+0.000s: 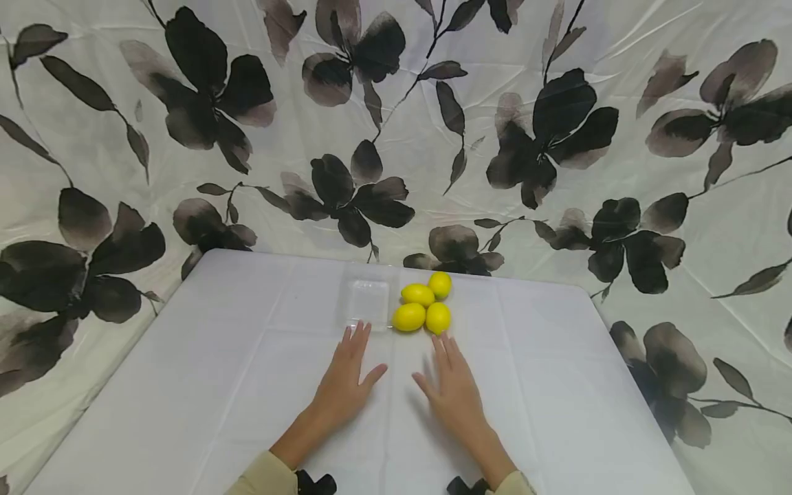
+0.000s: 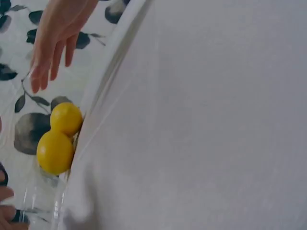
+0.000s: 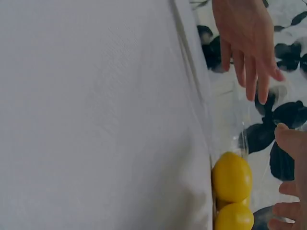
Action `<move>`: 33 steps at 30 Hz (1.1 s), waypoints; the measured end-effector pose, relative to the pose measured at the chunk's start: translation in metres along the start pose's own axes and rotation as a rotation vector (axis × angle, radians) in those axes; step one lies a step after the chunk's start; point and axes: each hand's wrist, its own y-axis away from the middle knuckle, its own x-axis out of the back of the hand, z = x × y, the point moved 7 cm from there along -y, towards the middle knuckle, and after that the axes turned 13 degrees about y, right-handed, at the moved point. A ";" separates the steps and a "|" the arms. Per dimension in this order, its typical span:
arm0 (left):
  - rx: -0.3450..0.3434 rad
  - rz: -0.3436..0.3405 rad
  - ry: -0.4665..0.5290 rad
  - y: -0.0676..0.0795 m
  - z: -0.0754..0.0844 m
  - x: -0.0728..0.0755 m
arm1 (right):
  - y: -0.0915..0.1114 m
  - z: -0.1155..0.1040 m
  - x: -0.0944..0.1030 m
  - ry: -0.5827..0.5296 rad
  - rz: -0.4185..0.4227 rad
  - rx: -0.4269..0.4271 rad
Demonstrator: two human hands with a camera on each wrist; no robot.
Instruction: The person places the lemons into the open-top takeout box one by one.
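Several yellow lemons (image 1: 409,317) lie in a tight cluster toward the far edge of the white-covered table. Left of them, almost touching, sits a clear plastic container (image 1: 369,297). My left hand (image 1: 342,385) is held out with straight fingers, its fingertips by the container's near edge. The right hand (image 1: 455,394) also has its fingers extended, the tips just short of the nearest right lemon (image 1: 438,317). Neither hand holds anything. Two lemons (image 2: 55,152) show in the left wrist view, and the right wrist view shows lemons (image 3: 232,177) beside the see-through container.
A white cloth covers the table (image 1: 557,412), with fold creases running across it. Behind and around it hangs a pale sheet (image 1: 445,137) printed with dark flowers. Black straps (image 1: 317,483) sit at both wrists, by the beige sleeves.
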 end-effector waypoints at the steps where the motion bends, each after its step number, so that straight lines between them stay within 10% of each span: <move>1: 0.008 -0.012 0.063 -0.003 -0.002 0.004 | -0.003 0.004 0.001 -0.030 -0.005 -0.016; 12: -0.070 -0.245 0.713 -0.052 -0.016 0.060 | -0.038 0.046 0.014 -0.348 0.069 -0.087; 19: -0.161 -0.341 0.683 -0.064 -0.005 0.090 | -0.052 0.063 0.000 -0.512 0.004 -0.208; 33: -0.170 -0.175 0.708 -0.092 -0.041 0.103 | -0.074 0.083 -0.020 -0.642 -0.030 -0.307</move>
